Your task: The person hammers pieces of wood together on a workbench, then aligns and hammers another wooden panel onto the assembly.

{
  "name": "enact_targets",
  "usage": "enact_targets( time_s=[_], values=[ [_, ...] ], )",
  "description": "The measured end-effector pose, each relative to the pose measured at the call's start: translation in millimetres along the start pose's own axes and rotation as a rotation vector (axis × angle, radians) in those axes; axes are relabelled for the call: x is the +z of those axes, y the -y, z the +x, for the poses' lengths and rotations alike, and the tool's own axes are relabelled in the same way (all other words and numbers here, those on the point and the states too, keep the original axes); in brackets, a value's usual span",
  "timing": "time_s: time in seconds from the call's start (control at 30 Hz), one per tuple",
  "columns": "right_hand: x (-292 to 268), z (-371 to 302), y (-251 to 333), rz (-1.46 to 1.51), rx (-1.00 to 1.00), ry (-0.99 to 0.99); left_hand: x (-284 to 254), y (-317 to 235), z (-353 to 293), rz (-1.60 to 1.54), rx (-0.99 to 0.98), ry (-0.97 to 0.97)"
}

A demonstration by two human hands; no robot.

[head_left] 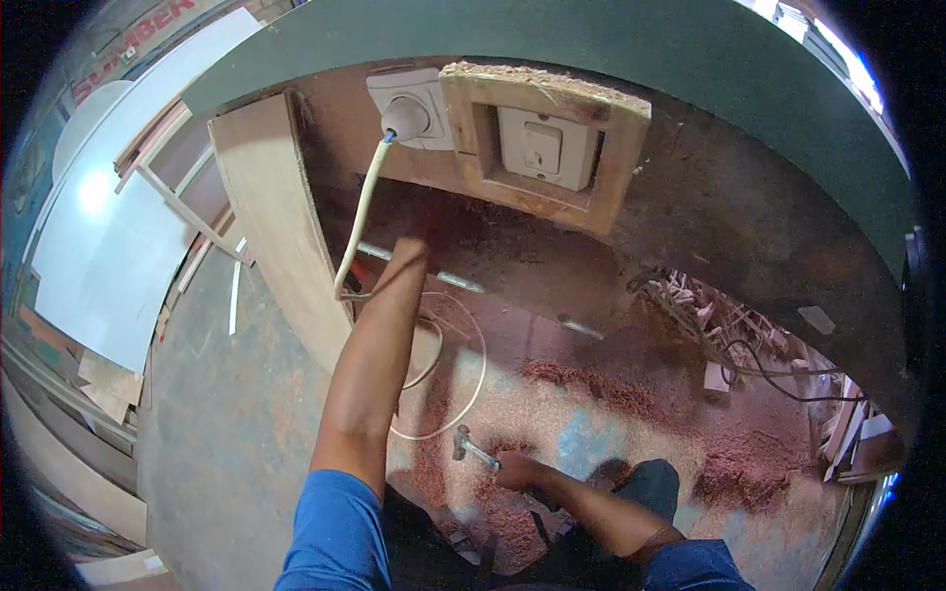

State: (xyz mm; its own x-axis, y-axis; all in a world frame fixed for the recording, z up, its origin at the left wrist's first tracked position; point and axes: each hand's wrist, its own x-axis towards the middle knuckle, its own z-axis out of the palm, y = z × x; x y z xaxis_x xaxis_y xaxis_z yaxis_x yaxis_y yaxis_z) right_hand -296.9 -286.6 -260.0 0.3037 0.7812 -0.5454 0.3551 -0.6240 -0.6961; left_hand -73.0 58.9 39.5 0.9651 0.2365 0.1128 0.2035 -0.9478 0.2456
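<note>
Right hand [519, 472] clamped on the handle of a hammer [477, 452], nearer by far; hammer head at 10 o'clock from this grip, long axis 10-to-4. Left forearm [376, 340] extends toward 12 o'clock; left hand lost in shadow, grip state cannot be told. Beyond, at 12: plugged wall socket [437, 97].

We see a bright glare spot on the glossy white flat sheet [108, 222] at left, and blown-out light at upper right. Deep shadow fills the space beneath the long dark-green board [552, 37], hiding detail from us. The fisheye bends this board and blackens our corners.
</note>
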Motion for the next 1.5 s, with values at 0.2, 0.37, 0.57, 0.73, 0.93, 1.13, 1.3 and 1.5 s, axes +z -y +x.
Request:
enact_targets(
  time_s=[0.2, 0.37, 0.57, 0.73, 0.93, 1.13, 1.3, 1.5],
  values=[
    [-5.8, 4.2, 20.1, 0.062, 0.000, 0.179, -20.9, 19.4, -29.6, 0.043, -0.043, 0.056],
    [-4.5, 1.5, 26.5, -0.016, 0.025, 0.151, -5.1, -21.6, -6.2, 0.018, 0.074, -0.005],
    [-10.4, -4.4, 31.6, 0.057, 0.052, 0.138, 29.4, -60.1, 30.4, -0.015, 0.154, -0.056],
    [-12.3, -11.1, 42.1, -0.113, 0.148, 0.094, 22.5, -52.3, 29.1, -0.010, 0.135, -0.041],
    [-17.1, -12.6, 35.0, 0.117, 0.151, 0.200, 16.4, -47.9, 28.3, -0.010, 0.106, -0.033],
    [-19.6, -17.7, 42.1, 0.095, 0.167, 0.218, 18.8, -60.7, 21.7, -0.017, 0.156, -0.010],
    [-13.8, -15.1, 31.2, 0.085, 0.155, 0.173, 33.8, -94.9, 24.8, -0.043, 0.271, -0.006],
    [-6.3, -9.2, 24.0, 0.108, 0.170, 0.140, 45.0, -112.6, 33.3, -0.063, 0.319, -0.015]
  ],
)
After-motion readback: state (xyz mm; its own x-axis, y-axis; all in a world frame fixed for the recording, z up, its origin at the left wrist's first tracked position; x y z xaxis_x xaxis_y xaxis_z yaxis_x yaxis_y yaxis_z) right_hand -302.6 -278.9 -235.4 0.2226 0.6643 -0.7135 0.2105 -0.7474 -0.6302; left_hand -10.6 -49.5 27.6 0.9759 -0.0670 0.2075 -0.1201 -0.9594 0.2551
